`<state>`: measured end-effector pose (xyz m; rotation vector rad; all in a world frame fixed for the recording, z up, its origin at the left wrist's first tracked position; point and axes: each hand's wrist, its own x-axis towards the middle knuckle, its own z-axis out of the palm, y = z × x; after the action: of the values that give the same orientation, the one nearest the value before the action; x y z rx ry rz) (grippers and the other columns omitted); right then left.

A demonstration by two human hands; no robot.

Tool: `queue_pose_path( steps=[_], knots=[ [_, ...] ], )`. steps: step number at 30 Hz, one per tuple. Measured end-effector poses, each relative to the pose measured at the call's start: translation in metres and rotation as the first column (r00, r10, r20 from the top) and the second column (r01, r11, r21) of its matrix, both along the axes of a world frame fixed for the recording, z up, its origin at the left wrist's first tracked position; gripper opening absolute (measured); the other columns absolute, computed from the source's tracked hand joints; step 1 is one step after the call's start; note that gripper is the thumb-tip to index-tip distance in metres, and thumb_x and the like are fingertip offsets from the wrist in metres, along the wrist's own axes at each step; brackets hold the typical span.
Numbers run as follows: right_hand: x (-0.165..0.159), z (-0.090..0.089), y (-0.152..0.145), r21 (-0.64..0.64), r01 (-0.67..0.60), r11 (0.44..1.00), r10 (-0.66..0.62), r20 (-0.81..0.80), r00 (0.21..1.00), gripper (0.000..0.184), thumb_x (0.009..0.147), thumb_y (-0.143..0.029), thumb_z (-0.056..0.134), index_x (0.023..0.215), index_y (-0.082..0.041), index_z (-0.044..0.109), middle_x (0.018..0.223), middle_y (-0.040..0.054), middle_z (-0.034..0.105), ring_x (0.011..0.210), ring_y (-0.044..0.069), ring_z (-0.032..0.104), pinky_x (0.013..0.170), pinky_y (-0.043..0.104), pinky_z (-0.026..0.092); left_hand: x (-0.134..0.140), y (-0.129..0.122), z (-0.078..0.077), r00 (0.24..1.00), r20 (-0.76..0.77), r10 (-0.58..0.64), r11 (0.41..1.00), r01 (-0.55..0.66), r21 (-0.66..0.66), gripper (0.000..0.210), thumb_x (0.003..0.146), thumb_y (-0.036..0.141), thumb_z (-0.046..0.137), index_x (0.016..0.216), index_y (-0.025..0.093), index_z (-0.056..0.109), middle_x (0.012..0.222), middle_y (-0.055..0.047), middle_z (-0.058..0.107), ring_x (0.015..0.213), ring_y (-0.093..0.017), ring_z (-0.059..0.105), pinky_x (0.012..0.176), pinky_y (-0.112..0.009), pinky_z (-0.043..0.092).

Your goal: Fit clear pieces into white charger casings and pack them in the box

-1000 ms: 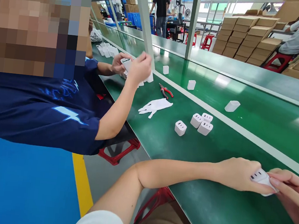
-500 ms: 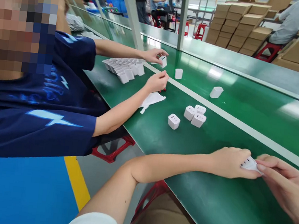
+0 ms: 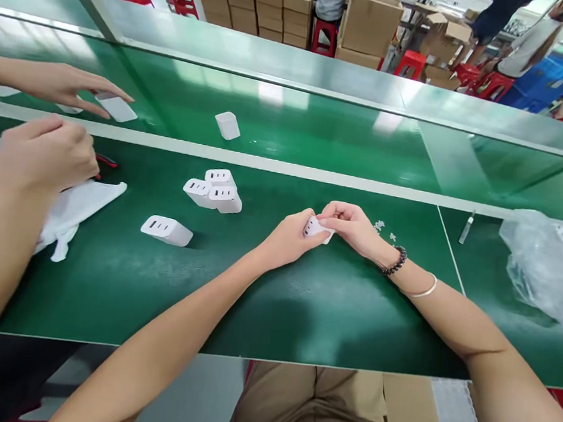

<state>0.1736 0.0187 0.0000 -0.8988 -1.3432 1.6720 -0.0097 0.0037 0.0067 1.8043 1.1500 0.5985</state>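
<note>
In front of me my left hand (image 3: 288, 240) is closed around a white charger (image 3: 311, 226) with dark port slots in its end face. My right hand (image 3: 351, 228) presses its thumb and fingers together at the charger's other end; whatever lies between those fingertips is hidden. On the mat to the left, three white chargers stand bunched together, one being the front charger (image 3: 227, 198). A single charger (image 3: 166, 230) lies nearer me. Small clear bits (image 3: 379, 227) are scattered just behind my right wrist.
At left, a co-worker's hand (image 3: 63, 87) holds a white charger (image 3: 118, 108); their other fist (image 3: 49, 149) is over a white cloth (image 3: 81, 207). One charger (image 3: 227, 125) sits beyond the white line. A small tube (image 3: 467, 228) and a clear plastic bag (image 3: 547, 266) lie right.
My view has swung right, from the co-worker to the bench before me. My hands stay together at the charger. The co-worker's far hand has moved a charger beyond the white line.
</note>
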Motion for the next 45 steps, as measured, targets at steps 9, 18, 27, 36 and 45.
queue_pose_path(
  steps=[9,18,27,36,45],
  knots=[
    [-0.0013,-0.0010,-0.0019,0.081,0.035,0.996,-0.040,0.062,0.997,0.023,0.076,-0.033,0.079,0.075,-0.015,0.064,0.073,-0.0007,0.063,0.066,0.011,0.055,0.061,0.023,0.044,0.0021,-0.0001,-0.0017,0.999,-0.036,0.016,1.000,-0.016,-0.005,0.033,0.085,0.049,0.057,0.080,0.019,0.047,0.074,0.004,0.049,0.066,-0.010,0.040,0.058,-0.026,0.029],
    [-0.0005,-0.0024,-0.0015,0.056,0.032,0.998,-0.034,0.019,0.999,0.022,0.075,-0.031,0.079,0.075,-0.016,0.063,0.076,-0.0012,0.062,0.070,0.011,0.055,0.063,0.022,0.044,0.0021,0.0005,0.0026,0.999,-0.042,0.014,0.999,-0.015,-0.031,0.032,0.084,0.047,0.059,0.079,0.019,0.046,0.074,0.004,0.049,0.065,-0.009,0.039,0.057,-0.025,0.028],
    [-0.0033,-0.0065,-0.0024,0.077,0.081,0.994,-0.081,-0.005,0.997,0.020,0.073,-0.028,0.079,0.071,-0.017,0.062,0.075,-0.0018,0.059,0.066,0.010,0.052,0.061,0.023,0.043,0.0042,0.0012,0.0005,0.999,-0.030,0.034,0.999,-0.035,-0.032,0.032,0.082,0.045,0.060,0.075,0.019,0.042,0.071,0.004,0.047,0.063,-0.009,0.038,0.056,-0.026,0.027],
    [-0.0027,-0.0043,-0.0046,0.034,0.067,0.997,-0.066,-0.040,0.997,0.019,0.073,-0.027,0.079,0.072,-0.017,0.064,0.076,-0.0014,0.059,0.067,0.010,0.052,0.062,0.023,0.042,0.0039,0.0014,0.0015,0.999,-0.033,0.019,1.000,-0.020,-0.008,0.035,0.083,0.044,0.059,0.073,0.020,0.036,0.069,0.004,0.041,0.062,-0.009,0.033,0.056,-0.027,0.026],
    [-0.0030,-0.0047,-0.0056,0.077,0.093,0.993,-0.094,0.007,0.996,0.022,0.072,-0.034,0.081,0.073,-0.018,0.065,0.076,-0.0008,0.060,0.068,0.011,0.052,0.062,0.024,0.044,0.0052,0.0006,0.0025,1.000,-0.019,0.023,1.000,-0.024,-0.013,0.032,0.082,0.042,0.059,0.073,0.020,0.037,0.069,0.004,0.043,0.061,-0.009,0.034,0.056,-0.027,0.025]
  ],
)
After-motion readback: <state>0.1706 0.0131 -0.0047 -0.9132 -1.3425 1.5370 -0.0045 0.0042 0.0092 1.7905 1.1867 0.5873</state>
